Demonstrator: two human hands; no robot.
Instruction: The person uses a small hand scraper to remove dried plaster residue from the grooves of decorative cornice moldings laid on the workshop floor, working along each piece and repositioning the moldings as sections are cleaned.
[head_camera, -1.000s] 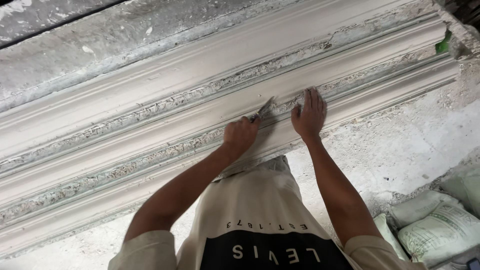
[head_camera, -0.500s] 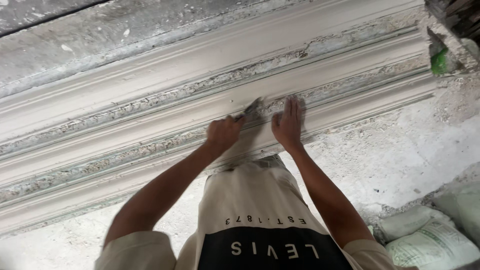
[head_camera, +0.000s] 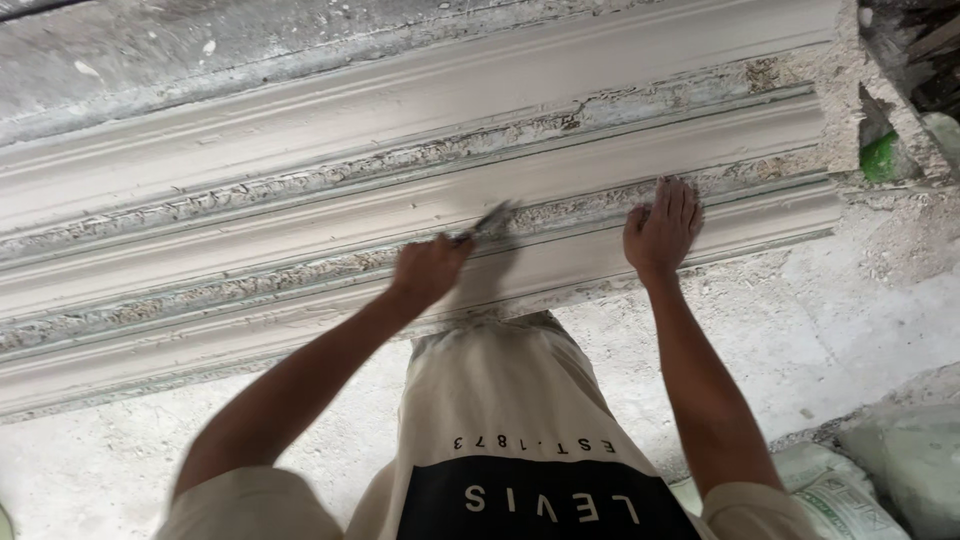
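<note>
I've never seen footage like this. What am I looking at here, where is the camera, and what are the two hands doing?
There is no machine here: a person wears a camera on the head, and it looks down at their own two bare hands. Before them lies a long pale plaster moulding with ridges and rough grooves. The left hand grips a small thin tool whose tip touches a rough groove. The right hand lies flat on the moulding, fingers spread. Below is the person's beige shirt; filled sacks lie at lower right.

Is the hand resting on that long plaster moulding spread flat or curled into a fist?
Spread flat. The right hand lies palm-down on the moulding, fingers straight and close together, while the left hand grips a small tool.
</note>
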